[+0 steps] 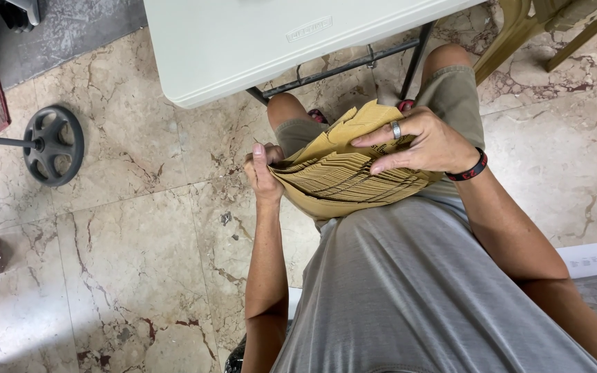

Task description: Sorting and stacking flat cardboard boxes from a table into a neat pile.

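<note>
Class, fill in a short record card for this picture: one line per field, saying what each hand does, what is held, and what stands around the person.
Left hand: grips the left end of the stack, thumb up
Right hand: fingers spread on top of the stack, a ring on one finger, a dark wristband on the wrist
Held thing: stack of brown paper envelopes, fanned at the edges, over the lap
Posture: seated, knees under the table edge
Table: white folding table, dark metal legs
Floor: veined marble tiles
Left side: black wheel on a rod
</note>
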